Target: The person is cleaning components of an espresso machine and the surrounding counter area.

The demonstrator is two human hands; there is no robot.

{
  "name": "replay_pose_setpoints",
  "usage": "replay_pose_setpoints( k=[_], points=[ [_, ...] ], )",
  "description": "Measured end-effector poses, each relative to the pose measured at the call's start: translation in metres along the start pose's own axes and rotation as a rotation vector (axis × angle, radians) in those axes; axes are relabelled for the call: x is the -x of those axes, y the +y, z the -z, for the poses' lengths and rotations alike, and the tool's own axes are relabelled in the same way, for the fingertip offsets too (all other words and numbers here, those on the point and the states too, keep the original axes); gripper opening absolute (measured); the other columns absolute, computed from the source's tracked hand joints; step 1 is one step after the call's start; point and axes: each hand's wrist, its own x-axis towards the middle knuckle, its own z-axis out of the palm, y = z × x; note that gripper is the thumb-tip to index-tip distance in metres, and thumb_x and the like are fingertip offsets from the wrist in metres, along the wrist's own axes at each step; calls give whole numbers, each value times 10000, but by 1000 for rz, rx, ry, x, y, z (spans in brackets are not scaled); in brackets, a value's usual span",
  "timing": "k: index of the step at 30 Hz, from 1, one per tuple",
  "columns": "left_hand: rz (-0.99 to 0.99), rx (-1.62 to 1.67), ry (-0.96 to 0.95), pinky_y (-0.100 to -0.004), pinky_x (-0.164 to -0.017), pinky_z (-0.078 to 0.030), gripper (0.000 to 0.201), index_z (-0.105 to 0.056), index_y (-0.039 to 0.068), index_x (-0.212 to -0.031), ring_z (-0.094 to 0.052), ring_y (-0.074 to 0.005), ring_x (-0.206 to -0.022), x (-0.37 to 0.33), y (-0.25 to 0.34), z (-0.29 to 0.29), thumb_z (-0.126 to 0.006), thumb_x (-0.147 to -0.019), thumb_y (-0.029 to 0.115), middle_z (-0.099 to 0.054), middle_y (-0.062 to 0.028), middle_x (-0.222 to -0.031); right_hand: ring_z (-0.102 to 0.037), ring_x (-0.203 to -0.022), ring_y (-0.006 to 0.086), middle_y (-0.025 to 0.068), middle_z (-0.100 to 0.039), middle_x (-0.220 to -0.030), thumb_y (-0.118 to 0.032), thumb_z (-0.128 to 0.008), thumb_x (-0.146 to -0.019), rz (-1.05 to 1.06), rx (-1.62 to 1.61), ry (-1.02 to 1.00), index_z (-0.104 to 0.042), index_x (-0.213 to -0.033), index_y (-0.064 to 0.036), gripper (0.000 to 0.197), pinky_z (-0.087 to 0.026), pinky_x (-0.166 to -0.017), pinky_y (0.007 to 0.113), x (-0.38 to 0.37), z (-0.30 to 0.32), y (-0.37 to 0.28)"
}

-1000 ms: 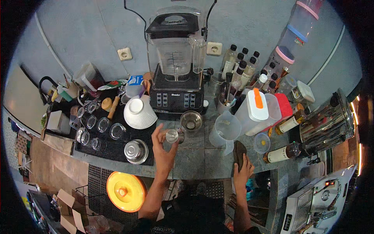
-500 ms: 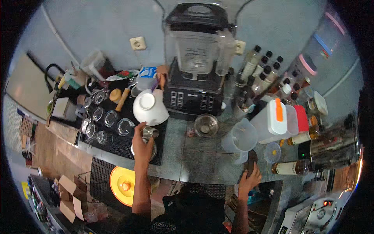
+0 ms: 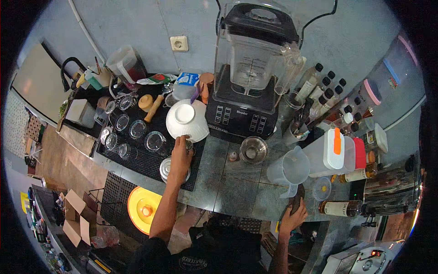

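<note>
My left hand [image 3: 180, 160] is over the black bar mat, its fingers closed around a small metal jigger [image 3: 189, 145], mostly hidden by them. An upturned white bowl [image 3: 185, 119] sits just beyond those fingertips. Partly under the hand lies a round, shiny metal lid-like piece [image 3: 167, 170]. At the counter's front edge, my right hand [image 3: 293, 217] has its fingers closed on a dark brown, elongated object [image 3: 299, 197] whose kind I cannot make out. Beside that object stands a clear plastic measuring jug [image 3: 288, 168], its handle toward me.
A large blender [image 3: 246, 82] stands against the wall. Several upturned glasses [image 3: 138, 129] and a wooden muddler [image 3: 153, 108] rest on the mat. A small metal bowl [image 3: 254, 150] is mid-counter. Lying at right is a bottle [image 3: 340, 208]; bottles [image 3: 315, 89] stand behind.
The view has shifted, so the counter things appear farther right. The left hand has turned over the jigger and now covers more of it. My right hand stays at the dark object.
</note>
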Motion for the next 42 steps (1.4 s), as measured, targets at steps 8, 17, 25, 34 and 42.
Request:
replay_pose_setpoints(
  k=[8, 17, 25, 34, 42],
  points=[
    [56, 51, -39, -433, -962, -450, 611, -463, 40, -1279, -526, -410, -1152, 7, 4, 0, -685, -722, -76, -508, -214, -1223, -375, -1233, 377, 161, -469, -1335, -260, -553, -888, -23, -86, -48, -447, -1385, -132, 525, -252, -1037, 568, 0, 0, 4],
    [-308, -118, 237, -461, -1093, -310, 836, -379, 28, -1379, -344, -374, -1344, 61, 53, -34, -799, -656, 41, -404, -188, -1405, -377, -1246, 373, 152, -467, -1342, -124, -588, -865, -19, -113, -17, -458, -1375, -136, 526, -283, -1038, 539, 1, 5, 1],
    [-156, 72, 103, -480, -1070, -284, 1124, -183, -21, -1475, -380, -392, -1287, 47, 136, -112, -890, -626, 186, -423, -219, -1365, -376, -1260, 396, 180, -446, -1369, -67, -637, -861, 25, -329, 77, -425, -1400, -91, 580, -331, -1014, 526, -26, 22, 8],
    [-104, 220, 76, -443, -1062, -362, 984, -337, 29, -1412, -425, -353, -1258, 62, 129, -115, -888, -601, 115, -424, -183, -1351, -318, -1315, 390, 178, -417, -1421, -325, -586, -941, 61, -229, -37, -422, -1398, -57, 555, -264, -1064, 537, -24, 27, 2],
    [-203, 316, 125, -412, -1044, -374, 947, -351, 14, -1383, -455, -327, -1228, 124, 140, -66, -884, -608, 124, -434, -171, -1321, -406, -1255, 308, 178, -454, -1370, -435, -697, -857, 378, -866, -84, -473, -1333, -16, 672, -364, -1009, 462, 21, 63, -38]
  ],
)
